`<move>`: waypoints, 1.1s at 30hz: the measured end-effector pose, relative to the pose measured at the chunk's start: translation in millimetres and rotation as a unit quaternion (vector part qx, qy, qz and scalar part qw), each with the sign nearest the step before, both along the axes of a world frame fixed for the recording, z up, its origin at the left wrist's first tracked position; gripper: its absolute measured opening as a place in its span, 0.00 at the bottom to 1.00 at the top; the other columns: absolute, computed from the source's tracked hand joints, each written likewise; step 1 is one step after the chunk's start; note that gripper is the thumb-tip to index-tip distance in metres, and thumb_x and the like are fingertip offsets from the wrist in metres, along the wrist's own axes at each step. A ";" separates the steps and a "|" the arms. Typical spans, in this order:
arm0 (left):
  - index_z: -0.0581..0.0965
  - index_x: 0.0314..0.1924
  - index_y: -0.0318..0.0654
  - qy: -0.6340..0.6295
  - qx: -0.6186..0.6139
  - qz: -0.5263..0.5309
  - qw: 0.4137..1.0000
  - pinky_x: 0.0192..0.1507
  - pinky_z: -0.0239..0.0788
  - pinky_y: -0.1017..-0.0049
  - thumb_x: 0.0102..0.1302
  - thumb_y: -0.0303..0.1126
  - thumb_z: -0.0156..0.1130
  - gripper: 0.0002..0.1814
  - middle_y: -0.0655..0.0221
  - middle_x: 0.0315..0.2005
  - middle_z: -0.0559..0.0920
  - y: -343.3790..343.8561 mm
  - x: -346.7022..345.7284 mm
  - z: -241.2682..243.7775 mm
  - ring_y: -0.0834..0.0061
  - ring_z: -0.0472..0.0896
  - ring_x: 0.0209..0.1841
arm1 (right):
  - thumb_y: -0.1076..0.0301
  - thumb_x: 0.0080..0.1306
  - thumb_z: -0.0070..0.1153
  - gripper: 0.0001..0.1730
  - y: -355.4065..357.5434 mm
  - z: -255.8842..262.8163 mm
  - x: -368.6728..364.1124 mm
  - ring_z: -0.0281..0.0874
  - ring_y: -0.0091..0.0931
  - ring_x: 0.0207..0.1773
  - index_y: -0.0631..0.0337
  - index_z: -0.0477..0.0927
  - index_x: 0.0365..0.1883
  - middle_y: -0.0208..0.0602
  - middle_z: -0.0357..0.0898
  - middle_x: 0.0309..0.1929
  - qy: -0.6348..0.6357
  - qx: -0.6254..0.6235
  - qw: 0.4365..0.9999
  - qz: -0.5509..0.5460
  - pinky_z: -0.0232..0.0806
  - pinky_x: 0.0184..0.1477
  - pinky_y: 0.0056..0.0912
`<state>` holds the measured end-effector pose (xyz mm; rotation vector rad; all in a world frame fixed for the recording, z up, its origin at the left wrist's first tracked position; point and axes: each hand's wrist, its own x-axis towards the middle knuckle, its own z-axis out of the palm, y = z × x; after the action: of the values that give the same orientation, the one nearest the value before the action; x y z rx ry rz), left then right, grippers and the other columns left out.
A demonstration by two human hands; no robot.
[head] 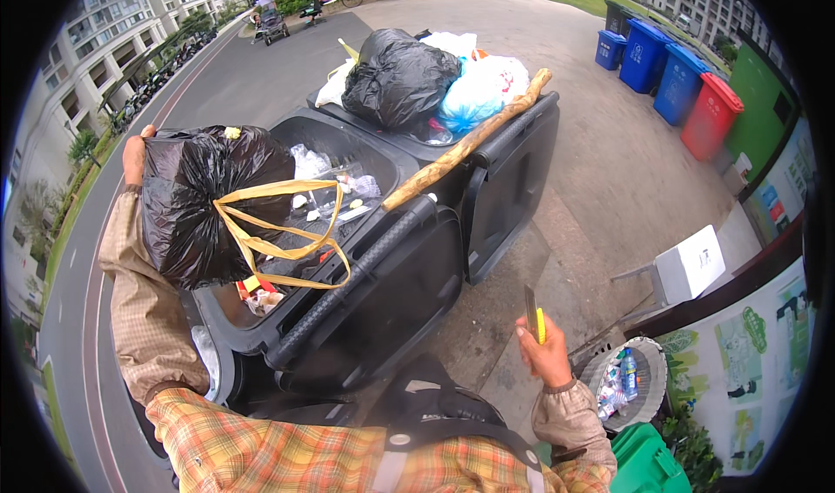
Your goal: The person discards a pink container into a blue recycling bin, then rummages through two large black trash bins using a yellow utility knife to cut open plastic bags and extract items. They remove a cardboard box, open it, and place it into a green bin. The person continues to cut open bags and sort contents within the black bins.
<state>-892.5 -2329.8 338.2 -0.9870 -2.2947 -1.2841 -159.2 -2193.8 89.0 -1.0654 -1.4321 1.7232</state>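
My left hand [136,156] grips the edge of a full black plastic garbage bag [196,212], which rests over the near part of an open dark wheelie bin [274,336]. A yellow drawstring [287,258] trails from the bag's gathered top. Inside that bin lie clear plastic packaging [352,186] and other loose litter. My right hand [548,349] is raised to the right of the bins, closed around a yellow utility knife [541,327] with its blade [530,300] extended upward. The knife is well apart from the bag.
A wooden stick [470,142] lies across the bin rims. Behind, a second bin [515,186] holds a tied black bag [401,79] and a white bag [489,85]. At right stand a wicker basket [642,349] of bottles, a green bin [646,460], a white-topped stand [691,265] and a red bin [711,115].
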 end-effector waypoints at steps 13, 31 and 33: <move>0.76 0.44 0.55 0.356 -0.071 0.082 0.928 0.36 0.68 0.70 0.51 0.43 0.60 0.18 0.63 0.33 0.81 362.1 116.2 159.2 0.65 0.79 0.35 | 0.74 0.60 0.51 0.06 210.7 -6.6 -11.7 0.58 0.12 0.12 0.61 0.71 0.36 0.21 0.64 0.14 0.016 0.065 0.995 -0.078 0.50 0.13 0.14; 0.77 0.21 0.38 0.123 -0.320 -0.240 0.908 0.28 0.65 0.68 0.47 0.30 0.51 0.07 0.57 0.18 0.76 740.6 300.7 -130.5 0.58 0.75 0.24 | 0.72 0.62 0.49 0.06 601.5 27.2 14.2 0.57 0.12 0.11 0.61 0.69 0.37 0.21 0.63 0.12 0.009 0.114 0.992 -0.060 0.48 0.11 0.14; 0.76 0.19 0.38 0.068 -0.343 -0.219 0.911 0.28 0.65 0.68 0.46 0.29 0.51 0.07 0.59 0.17 0.75 726.0 307.9 -122.0 0.59 0.75 0.23 | 0.72 0.62 0.49 0.06 653.0 25.7 17.4 0.57 0.12 0.11 0.61 0.69 0.37 0.21 0.63 0.13 0.009 0.138 0.990 -0.041 0.49 0.11 0.14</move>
<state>-584.6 -1603.8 216.2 -1.8358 -2.5369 -0.4661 -141.8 -1540.8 114.7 -0.9421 -1.5395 1.4243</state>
